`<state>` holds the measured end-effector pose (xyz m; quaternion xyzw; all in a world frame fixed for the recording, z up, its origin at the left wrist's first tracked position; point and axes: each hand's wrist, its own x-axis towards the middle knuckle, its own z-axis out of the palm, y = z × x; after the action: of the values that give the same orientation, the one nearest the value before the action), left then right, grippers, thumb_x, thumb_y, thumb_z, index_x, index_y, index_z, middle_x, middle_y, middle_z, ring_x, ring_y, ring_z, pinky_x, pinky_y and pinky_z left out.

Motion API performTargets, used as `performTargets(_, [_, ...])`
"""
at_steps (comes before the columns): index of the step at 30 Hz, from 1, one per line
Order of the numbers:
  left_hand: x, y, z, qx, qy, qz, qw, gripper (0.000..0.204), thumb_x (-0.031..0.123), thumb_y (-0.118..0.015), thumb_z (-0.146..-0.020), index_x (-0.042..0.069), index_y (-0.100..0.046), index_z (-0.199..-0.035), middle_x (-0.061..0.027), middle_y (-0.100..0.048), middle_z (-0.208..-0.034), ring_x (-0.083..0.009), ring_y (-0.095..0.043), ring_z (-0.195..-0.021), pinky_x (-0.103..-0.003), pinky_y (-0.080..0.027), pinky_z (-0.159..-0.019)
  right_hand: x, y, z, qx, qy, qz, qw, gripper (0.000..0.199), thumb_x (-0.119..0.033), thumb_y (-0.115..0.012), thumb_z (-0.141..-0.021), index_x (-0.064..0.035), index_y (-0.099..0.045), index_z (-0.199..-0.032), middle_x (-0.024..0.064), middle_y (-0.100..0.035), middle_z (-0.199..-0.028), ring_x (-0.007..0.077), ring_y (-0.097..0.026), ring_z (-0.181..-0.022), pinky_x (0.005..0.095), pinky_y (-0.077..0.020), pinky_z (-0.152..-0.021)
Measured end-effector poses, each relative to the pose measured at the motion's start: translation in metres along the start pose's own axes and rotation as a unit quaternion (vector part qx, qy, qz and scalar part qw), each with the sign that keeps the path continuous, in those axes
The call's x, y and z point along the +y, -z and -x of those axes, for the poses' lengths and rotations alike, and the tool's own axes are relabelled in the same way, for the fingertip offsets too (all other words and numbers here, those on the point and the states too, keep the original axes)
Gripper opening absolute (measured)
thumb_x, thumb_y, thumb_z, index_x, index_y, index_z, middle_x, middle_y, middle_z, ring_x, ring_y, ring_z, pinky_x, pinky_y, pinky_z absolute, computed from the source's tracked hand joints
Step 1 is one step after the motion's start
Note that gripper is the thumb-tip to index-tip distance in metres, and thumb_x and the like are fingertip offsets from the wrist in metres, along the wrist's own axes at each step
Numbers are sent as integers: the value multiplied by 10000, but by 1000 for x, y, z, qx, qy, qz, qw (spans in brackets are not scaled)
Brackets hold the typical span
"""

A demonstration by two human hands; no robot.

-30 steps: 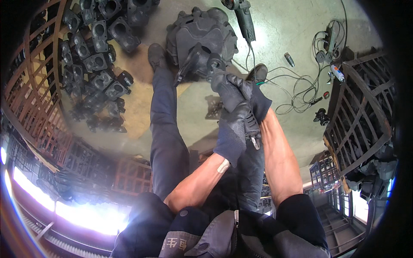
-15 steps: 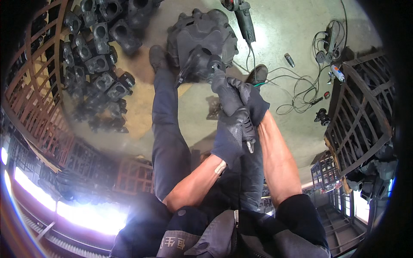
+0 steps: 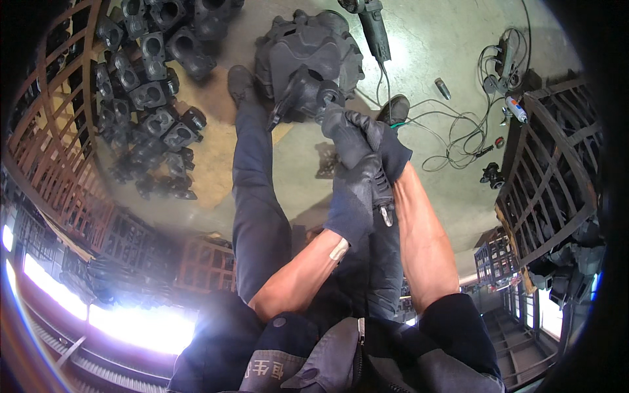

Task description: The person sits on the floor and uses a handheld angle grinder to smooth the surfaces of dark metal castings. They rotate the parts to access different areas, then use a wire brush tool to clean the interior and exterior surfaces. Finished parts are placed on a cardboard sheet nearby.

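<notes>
Both my hands wear dark gloves and grip one angle grinder (image 3: 303, 97). My left hand (image 3: 356, 200) is wrapped around the rear of the grinder's body. My right hand (image 3: 364, 133) holds it further forward, just behind the head. The grinder's head rests against the near side of a large dark metal casting (image 3: 308, 46) that stands on the concrete floor between my feet. My left leg (image 3: 255, 196) stretches toward the casting.
A second angle grinder (image 3: 371, 25) lies beyond the casting, its cable (image 3: 452, 131) tangled to the right. Several dark castings (image 3: 147, 98) are heaped at the left. Rusty metal cage crates stand at the left (image 3: 49, 150) and right (image 3: 550, 170).
My hands and the grinder have shifted only slightly; the grinder's head stays against the casting.
</notes>
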<state>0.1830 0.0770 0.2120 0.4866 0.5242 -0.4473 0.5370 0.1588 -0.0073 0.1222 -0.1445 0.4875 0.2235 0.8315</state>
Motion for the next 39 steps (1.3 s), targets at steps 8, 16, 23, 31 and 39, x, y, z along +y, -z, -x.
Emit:
performTargets(8, [-6,0,-9,8,-22,-48,999,301,187,-715,-874,-1,-556,-1046,-66,-597,-760,-180,-596,-558,-331,-494,-500,0,10,-3,-2,-7,33,999,342,-147,-449,-1060,-6,-540,-1358,74,-650,-1219,138,-642,-1018,274,-541,-915])
performTargets(16, [3,-5,-1,35,-31,-80,996,328,222,-732,-868,-19,-552,-999,-78,-600,-761,-181,-593,-565,-327,-499,-519,16,26,-13,-38,33,-1,999,331,-91,-502,-1036,-5,-540,-1354,56,-648,-1229,102,-618,-1077,242,-508,-972])
performTargets(23, [5,-10,4,24,-40,-59,997,348,235,-729,-876,-36,-559,-1013,-79,-605,-773,-175,-598,-574,-321,-504,-529,28,45,-23,-7,68,139,988,354,-46,-532,-1010,-17,-547,-1363,43,-642,-1252,93,-603,-1089,250,-491,-990])
performTargets(31, [-1,-4,-3,-9,-62,-103,993,325,226,-726,-875,-39,-592,-1007,-64,-613,-772,-168,-597,-581,-314,-499,-528,24,47,-17,-52,118,175,976,406,-35,-548,-990,-5,-524,-1395,69,-633,-1277,129,-613,-1089,283,-498,-988])
performTargets(39, [-5,-11,3,26,-37,-45,998,255,190,-710,-894,-17,-613,-1007,-54,-622,-802,-143,-582,-599,-301,-485,-543,26,33,-3,-62,113,52,990,411,-96,-464,-1022,25,-473,-1414,120,-588,-1344,189,-608,-1177,319,-495,-1042])
